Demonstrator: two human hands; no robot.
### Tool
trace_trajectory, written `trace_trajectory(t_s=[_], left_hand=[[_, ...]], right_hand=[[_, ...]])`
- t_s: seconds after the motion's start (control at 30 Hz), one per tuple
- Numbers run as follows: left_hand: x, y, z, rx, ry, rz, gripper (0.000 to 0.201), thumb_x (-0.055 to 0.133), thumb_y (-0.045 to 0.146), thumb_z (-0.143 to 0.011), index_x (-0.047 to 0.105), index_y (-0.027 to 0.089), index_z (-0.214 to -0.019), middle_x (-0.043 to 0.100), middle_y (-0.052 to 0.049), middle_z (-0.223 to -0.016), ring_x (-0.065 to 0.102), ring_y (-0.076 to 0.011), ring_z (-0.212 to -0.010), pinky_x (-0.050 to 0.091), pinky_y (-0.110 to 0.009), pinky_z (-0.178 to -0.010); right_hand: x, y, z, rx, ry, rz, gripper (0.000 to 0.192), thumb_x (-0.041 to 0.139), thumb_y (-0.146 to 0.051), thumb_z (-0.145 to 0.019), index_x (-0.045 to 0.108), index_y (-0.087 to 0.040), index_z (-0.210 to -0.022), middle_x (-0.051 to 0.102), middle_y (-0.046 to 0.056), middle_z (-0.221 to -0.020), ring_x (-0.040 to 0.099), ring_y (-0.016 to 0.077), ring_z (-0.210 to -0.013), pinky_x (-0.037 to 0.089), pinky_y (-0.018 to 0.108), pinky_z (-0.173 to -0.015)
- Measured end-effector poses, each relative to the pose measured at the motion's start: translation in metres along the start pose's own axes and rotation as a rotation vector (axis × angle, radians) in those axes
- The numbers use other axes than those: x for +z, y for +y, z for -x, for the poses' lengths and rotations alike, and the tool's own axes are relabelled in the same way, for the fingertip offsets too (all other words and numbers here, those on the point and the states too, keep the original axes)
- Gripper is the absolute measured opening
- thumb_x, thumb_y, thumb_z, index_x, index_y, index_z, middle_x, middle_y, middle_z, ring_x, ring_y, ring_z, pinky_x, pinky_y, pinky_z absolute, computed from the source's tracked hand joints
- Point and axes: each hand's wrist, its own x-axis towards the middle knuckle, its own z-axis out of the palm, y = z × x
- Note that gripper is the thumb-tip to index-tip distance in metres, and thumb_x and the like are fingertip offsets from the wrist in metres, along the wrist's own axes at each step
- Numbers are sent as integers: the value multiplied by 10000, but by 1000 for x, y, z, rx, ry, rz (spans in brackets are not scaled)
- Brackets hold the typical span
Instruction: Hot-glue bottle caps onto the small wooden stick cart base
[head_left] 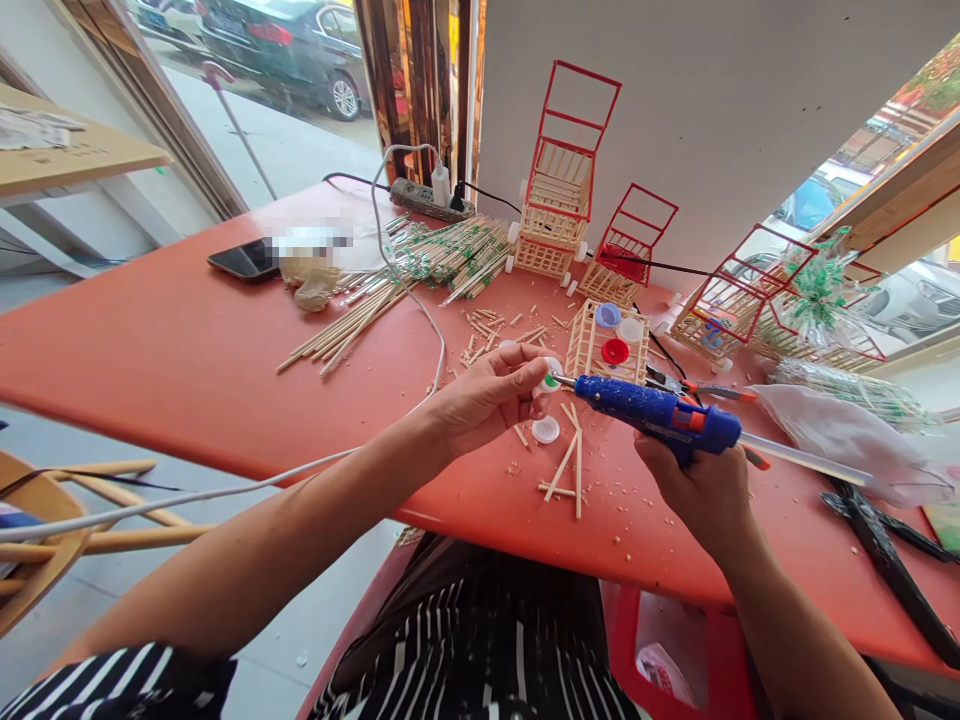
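Left hand (491, 392) pinches white-green cap (551, 381); right hand (701, 490) grips glue gun (637, 402), nozzle (566, 380) just right of the pinch. Step: apparently gluing; next move calls for steady nozzle.

Desk (150, 335) looks smooth with a soft sheen. Glue gun (637, 400) is shiny plastic, kinda speckled, with a metal nozzle (565, 380). Tall cart (555, 226) by the far edge: mostly matt, bare-looking wood. Phone (238, 262)'s super glossy.
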Motion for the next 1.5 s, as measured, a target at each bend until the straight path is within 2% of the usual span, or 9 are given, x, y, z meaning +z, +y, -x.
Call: trace_trajectory(t_s=[0.27, 0.5, 0.73, 0.97, 1.33, 1.5], left_hand=[[0, -1, -1, -7, -29, -12, 486, 1046, 398, -615, 738, 137, -886, 668, 35, -657, 629, -71, -538, 516, -172, -539], [-1, -1, -1, -5, -32, -5, 486, 1046, 385, -619, 725, 134, -884, 690, 25, -665, 641, -77, -538, 527, -170, -535], [-1, -1, 0, 22, -17, -2, 478, 1038, 381, -639, 723, 131, -898, 714, 10, -719, 641, -74, -536, 538, -177, -553], [-1, 0, 0, 23, -16, -8, 479, 1038, 401, -635, 729, 129, -881, 696, 16, -698, 635, -74, -531, 535, -177, -548], [-1, -1, 0, 6, -32, -9, 463, 1036, 371, -647, 718, 139, -890, 688, 19, -678, 642, -84, -549, 529, -182, -552], [0, -1, 0, 15, -24, 4, 477, 1043, 365, -630, 712, 139, -887, 710, 14, -705, 645, -85, -542, 533, -187, -546]], right_hand=[[0, -2, 0, -14, 3, 9, 661, 566, -724, -931, 509, -232, -494, 450, 0, -425, 376, 110, -381, 279, 263, -370], [-4, -2, -3, 56, -27, -8, 648, 579, -752, -897, 501, -228, -525, 413, -21, -408, 362, 105, -381, 285, 252, -364], [-5, -2, -3, 40, -43, -25, 588, 593, -697, -912, 566, -223, -565, 481, -2, -437, 424, 128, -410, 321, 267, -393], [-1, -1, 1, 50, -15, -26, 606, 610, -704, -900, 534, -235, -525, 442, -5, -440, 369, 121, -418, 289, 275, -394], [-2, -1, 0, 62, -24, -20, 623, 607, -707, -880, 487, -232, -495, 412, -15, -404, 369, 112, -383, 266, 260, -376], [-3, -2, -3, 56, -7, -31, 592, 614, -704, -881, 529, -228, -540, 414, -23, -411, 361, 112, -401, 278, 255, -379]])
